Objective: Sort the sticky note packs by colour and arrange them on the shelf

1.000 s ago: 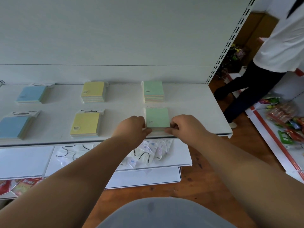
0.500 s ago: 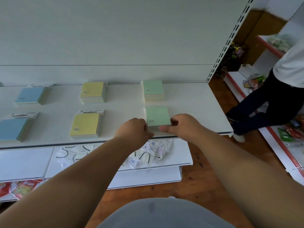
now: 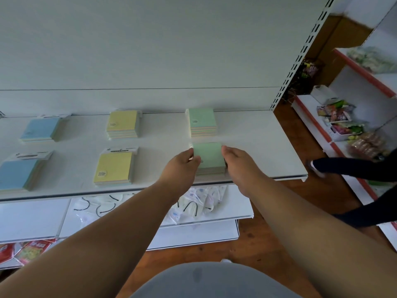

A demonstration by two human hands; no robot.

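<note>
On the white shelf (image 3: pixel 257 147) lie sticky note packs in columns by colour. The front green pack (image 3: pixel 209 157) sits near the shelf's front edge, held between my left hand (image 3: pixel 182 166) on its left side and my right hand (image 3: pixel 240 163) on its right side. A taller green stack (image 3: pixel 202 121) stands just behind it. Two yellow packs, one at the back (image 3: pixel 122 123) and one at the front (image 3: pixel 113 165), lie in the middle. Two blue packs, rear (image 3: pixel 40 129) and front (image 3: pixel 18 174), lie at the left.
A lower shelf (image 3: pixel 242 203) holds clear bags of small items (image 3: pixel 193 203). Red snack packets (image 3: pixel 28 250) lie at the bottom left. Another person's dark-trousered legs (image 3: pixel 354 168) stand on the wooden floor at the right, beside a red-edged shelf unit (image 3: pixel 335 117) with goods.
Both hands have slid the front green pack slightly further back on the shelf. The person at the right has stepped further right.
</note>
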